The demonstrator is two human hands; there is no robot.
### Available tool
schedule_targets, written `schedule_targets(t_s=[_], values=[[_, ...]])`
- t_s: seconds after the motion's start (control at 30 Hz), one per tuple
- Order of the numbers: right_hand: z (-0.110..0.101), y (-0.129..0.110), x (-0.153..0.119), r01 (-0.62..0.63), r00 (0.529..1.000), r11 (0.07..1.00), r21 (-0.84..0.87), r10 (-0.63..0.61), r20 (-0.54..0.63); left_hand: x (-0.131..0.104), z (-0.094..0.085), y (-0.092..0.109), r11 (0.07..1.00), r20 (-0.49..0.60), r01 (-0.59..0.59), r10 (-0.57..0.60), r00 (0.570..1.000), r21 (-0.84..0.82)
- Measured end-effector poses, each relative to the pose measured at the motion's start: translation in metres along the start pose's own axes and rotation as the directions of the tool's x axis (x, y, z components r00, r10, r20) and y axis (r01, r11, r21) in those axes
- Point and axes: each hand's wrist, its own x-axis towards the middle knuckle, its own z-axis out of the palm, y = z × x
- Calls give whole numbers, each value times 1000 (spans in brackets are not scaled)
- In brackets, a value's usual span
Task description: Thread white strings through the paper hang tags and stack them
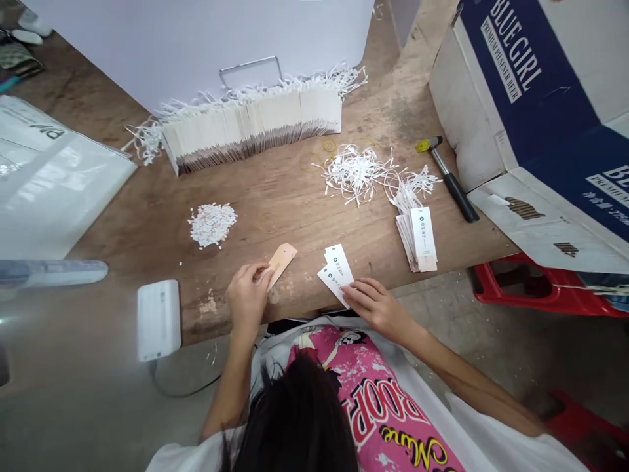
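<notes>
My left hand (247, 295) is closed, thumb and fingers pinching a small stack of peach-coloured tags (284, 260) just above the table's near edge. To its right, two white printed hang tags (338, 263) overlap in a fan on the wood. The fingertips of my right hand (376, 305) grip the near end of these tags; its thumb is hidden. Further right lies a bundle of white hang tags (423, 236) with strings attached. A tangle of loose white strings (354, 172) is heaped behind. Left of centre sits a pile of tiny white bits (212, 225).
A long row of strung tags (255, 124) stands against a white bin (196, 46) at the back. A hammer (458, 190) lies beside a blue and white carton (491, 124). Plastic bags (59, 170) and a white power bank (158, 320) are at left; a red stool (550, 292) stands right.
</notes>
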Motion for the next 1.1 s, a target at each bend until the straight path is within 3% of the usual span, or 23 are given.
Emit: schedule_targets(t_s=[0.17, 0.27, 0.4, 0.47, 0.53, 0.57, 0.63, 0.77, 0.83, 0.93, 1.0, 1.03, 1.1], values=[[-4, -12, 0, -91, 960, 996, 14, 91, -263, 6, 4, -4, 994, 25, 56, -54, 998, -98], [-6, -20, 5, -234, 892, 971, 47, 234, -387, 10, 3, -9, 982, 15, 69, -68, 998, -178], [-8, -34, 14, -390, 793, 914, 109, 394, -465, 10, -4, -13, 954, -28, 99, -112, 993, -283], [-8, -44, 21, -440, 740, 887, 136, 444, -505, 6, -8, -9, 896, 8, 164, -177, 984, -413], [-5, -54, 30, -444, 713, 882, 157, 453, -535, -3, -10, 3, 790, 118, 221, -187, 975, -572], [-2, -59, 36, -421, 716, 892, 167, 439, -542, -9, -10, 11, 722, 186, 248, -166, 968, -646], [7, -67, 47, -339, 766, 924, 178, 381, -517, -23, -9, 31, 570, 303, 311, -113, 946, -760], [23, -74, 62, -160, 899, 975, 152, 207, -385, -44, -1, 58, 283, 370, 398, -150, 917, -873], [25, -72, 67, -78, 934, 990, 121, 115, -338, -48, 2, 60, 235, 380, 412, -170, 909, -880], [17, -56, 75, 61, 967, 988, 141, -24, -255, -48, 1, 50, 234, 364, 398, -174, 915, -887], [8, -29, 88, 34, 968, 984, 176, 11, -249, -46, -2, 43, 229, 365, 401, -183, 913, -887], [4, -11, 96, -46, 955, 982, 182, 97, -280, -45, -4, 40, 223, 376, 412, -189, 907, -883], [0, 33, 117, -335, 858, 923, 191, 382, -343, -44, -7, 37, 212, 402, 439, -195, 894, -873]])
